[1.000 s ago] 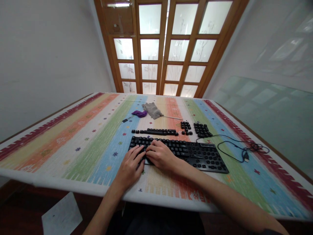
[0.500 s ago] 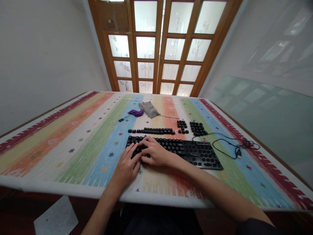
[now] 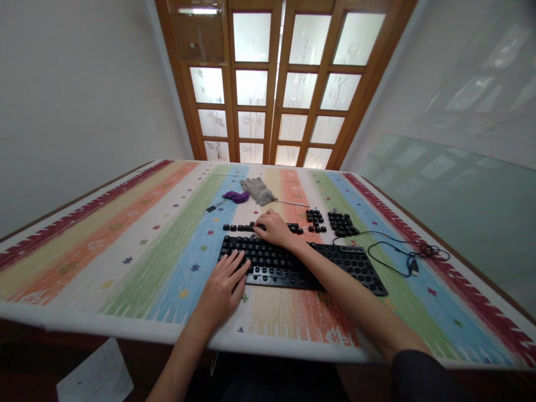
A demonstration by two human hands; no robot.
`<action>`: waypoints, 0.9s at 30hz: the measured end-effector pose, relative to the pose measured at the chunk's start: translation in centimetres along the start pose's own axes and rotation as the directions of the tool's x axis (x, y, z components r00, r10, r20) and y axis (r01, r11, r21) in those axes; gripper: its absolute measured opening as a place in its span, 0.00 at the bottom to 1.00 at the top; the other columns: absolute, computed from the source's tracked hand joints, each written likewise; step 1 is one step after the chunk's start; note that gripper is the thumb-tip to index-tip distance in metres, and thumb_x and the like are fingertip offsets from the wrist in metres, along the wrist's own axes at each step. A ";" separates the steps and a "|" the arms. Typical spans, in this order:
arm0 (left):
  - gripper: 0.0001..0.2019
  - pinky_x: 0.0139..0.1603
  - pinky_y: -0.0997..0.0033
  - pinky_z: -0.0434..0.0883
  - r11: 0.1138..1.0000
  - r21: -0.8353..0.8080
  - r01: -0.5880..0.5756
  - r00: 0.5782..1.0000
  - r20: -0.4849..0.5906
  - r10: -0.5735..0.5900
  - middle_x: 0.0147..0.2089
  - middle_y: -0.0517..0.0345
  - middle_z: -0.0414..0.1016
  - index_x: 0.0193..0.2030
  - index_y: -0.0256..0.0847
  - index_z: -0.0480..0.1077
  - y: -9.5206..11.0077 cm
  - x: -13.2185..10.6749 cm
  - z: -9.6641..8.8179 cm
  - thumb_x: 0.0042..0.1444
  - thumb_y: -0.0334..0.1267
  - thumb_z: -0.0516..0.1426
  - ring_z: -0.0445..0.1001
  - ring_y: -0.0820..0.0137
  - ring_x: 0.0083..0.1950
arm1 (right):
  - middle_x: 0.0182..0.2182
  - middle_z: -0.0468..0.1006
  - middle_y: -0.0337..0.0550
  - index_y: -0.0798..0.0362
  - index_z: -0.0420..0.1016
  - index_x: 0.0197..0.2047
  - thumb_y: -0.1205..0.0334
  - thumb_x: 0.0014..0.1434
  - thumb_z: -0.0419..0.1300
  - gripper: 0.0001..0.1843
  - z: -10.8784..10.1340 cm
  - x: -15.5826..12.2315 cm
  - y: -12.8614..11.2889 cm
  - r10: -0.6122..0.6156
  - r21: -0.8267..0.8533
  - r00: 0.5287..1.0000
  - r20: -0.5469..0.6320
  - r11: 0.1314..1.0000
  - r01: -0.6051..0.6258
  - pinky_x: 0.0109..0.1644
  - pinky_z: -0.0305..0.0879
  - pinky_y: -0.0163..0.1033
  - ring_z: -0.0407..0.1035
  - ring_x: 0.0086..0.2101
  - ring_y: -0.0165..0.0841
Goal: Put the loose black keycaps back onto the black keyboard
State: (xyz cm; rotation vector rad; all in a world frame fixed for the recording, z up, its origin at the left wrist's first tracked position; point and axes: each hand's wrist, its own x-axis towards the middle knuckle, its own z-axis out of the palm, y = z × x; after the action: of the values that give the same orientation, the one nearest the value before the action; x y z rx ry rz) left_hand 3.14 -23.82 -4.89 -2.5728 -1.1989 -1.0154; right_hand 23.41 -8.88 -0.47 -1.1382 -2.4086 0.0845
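A black keyboard (image 3: 335, 265) lies on the striped tablecloth (image 3: 125, 262) in front of me; many sockets on its right part are bare. My left hand (image 3: 221, 287) rests flat on its near left corner, fingers stretched out. My right hand (image 3: 274, 228) reaches past the keyboard to a row of loose black keycaps (image 3: 234, 227) behind it. Its fingers curl down onto that row, and I cannot see what they pinch. Two more clusters of loose keycaps (image 3: 316, 218) (image 3: 343, 223) sit to the right.
The keyboard's cable (image 3: 402, 254) loops on the right of the table. Farther back lie a purple cloth (image 3: 235, 196), a grey cloth (image 3: 258, 190), a small black tool (image 3: 212, 208) and a thin rod (image 3: 293, 203). A paper sheet (image 3: 92, 374) lies on the floor at left.
My right hand left the keyboard's left keys and moved forward to the row of loose keycaps. My left hand stayed at the keyboard's near left corner.
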 end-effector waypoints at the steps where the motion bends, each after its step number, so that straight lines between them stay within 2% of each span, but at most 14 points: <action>1: 0.19 0.63 0.39 0.69 1.000 0.007 -0.003 1.000 -0.003 0.003 0.65 0.45 0.70 0.62 0.40 0.69 0.0 0.0 -0.1 0.67 0.31 0.50 0.66 0.54 0.68 | 0.37 0.83 0.48 0.56 0.83 0.34 0.68 0.60 0.62 0.06 0.3 0.5 0.3 0.022 -0.011 1.000 0.004 1.000 -0.021 0.51 0.60 0.44 0.69 0.40 0.38; 6: 0.18 0.62 0.42 0.70 1.000 0.027 -0.014 1.000 -0.009 0.014 0.64 0.45 0.71 0.61 0.40 0.70 0.0 0.2 -0.3 0.66 0.30 0.50 0.67 0.55 0.67 | 0.36 0.83 0.49 0.55 0.83 0.36 0.67 0.60 0.62 0.07 1.3 2.3 0.8 0.101 -0.020 0.995 -0.002 0.995 -0.101 0.49 0.62 0.44 0.68 0.41 0.41; 12: 0.18 0.63 0.42 0.69 1.000 0.022 -0.008 1.000 -0.013 0.008 0.63 0.46 0.72 0.59 0.41 0.71 0.0 0.1 -0.1 0.65 0.30 0.51 0.67 0.55 0.67 | 0.33 0.83 0.49 0.55 0.82 0.34 0.68 0.60 0.61 0.07 1.6 2.7 0.8 0.124 -0.007 0.992 0.021 0.992 -0.124 0.48 0.62 0.43 0.68 0.42 0.42; 17: 0.18 0.63 0.43 0.69 1.000 0.027 -0.006 1.000 -0.009 0.006 0.63 0.47 0.72 0.60 0.40 0.71 0.0 0.2 -0.2 0.66 0.30 0.51 0.68 0.56 0.67 | 0.36 0.82 0.48 0.56 0.79 0.40 0.70 0.59 0.62 0.06 1.0 2.7 0.3 0.098 0.019 0.995 0.011 0.995 -0.098 0.49 0.62 0.44 0.66 0.42 0.41; 22: 0.18 0.66 0.43 0.66 0.997 -0.056 0.054 0.998 0.030 -0.053 0.64 0.47 0.71 0.61 0.40 0.69 -0.1 0.0 -0.3 0.67 0.32 0.51 0.66 0.58 0.68 | 0.37 0.81 0.47 0.55 0.75 0.41 0.70 0.60 0.63 0.05 0.0 1.8 0.0 0.078 0.060 0.995 -0.056 0.995 -0.074 0.51 0.62 0.46 0.65 0.43 0.41; 27: 0.19 0.68 0.44 0.64 0.980 -0.110 0.164 0.984 0.094 -0.154 0.65 0.48 0.71 0.63 0.40 0.67 -0.1 0.1 -0.4 0.67 0.35 0.51 0.66 0.57 0.68 | 0.36 0.79 0.46 0.53 0.72 0.38 0.70 0.59 0.64 0.05 -1.4 -0.7 -1.4 -0.031 0.220 0.986 -0.163 0.973 0.067 0.49 0.64 0.45 0.66 0.42 0.40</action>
State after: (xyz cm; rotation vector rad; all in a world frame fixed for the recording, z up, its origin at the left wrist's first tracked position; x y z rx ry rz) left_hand 2.88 -23.83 -4.50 -2.6696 -1.4275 -1.0464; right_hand 23.45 -10.52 0.80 -0.9452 -2.2204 0.2357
